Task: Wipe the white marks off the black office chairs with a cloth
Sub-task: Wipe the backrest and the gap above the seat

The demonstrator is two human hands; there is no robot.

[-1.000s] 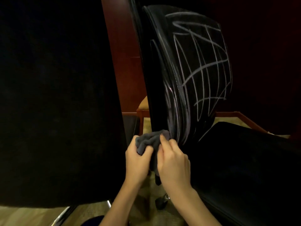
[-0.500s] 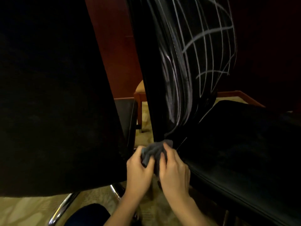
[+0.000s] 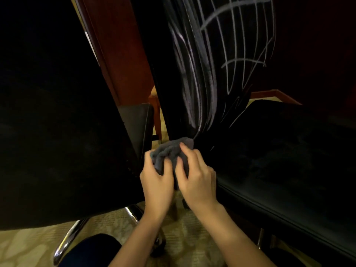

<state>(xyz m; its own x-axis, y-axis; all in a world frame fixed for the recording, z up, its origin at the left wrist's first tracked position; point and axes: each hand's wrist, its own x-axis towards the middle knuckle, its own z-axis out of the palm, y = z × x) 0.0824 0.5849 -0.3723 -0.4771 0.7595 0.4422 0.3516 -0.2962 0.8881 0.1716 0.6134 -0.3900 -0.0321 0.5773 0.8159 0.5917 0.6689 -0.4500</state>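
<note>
A black office chair backrest [image 3: 221, 60] rises ahead, crossed with white chalk-like lines [image 3: 237, 43]. Its black seat [image 3: 285, 151] spreads to the right. A bunched grey cloth [image 3: 171, 151] presses against the foot of the backrest where it meets the seat. My left hand [image 3: 157, 184] grips the cloth from the left. My right hand [image 3: 198, 180] holds it from the right, fingers on top. Part of the cloth is hidden between my hands.
A second black chair back [image 3: 57, 112] fills the left side, close to my left arm. Its chrome base leg [image 3: 69, 237] lies on the patterned beige carpet [image 3: 23, 245]. Red-brown wood panelling [image 3: 119, 54] stands behind. My dark-clad knee [image 3: 90, 251] is at the bottom.
The hands and cloth slid down the backrest edge to its foot at the seat. The view tilted down and drew closer, so the marked backrest sits higher in frame.
</note>
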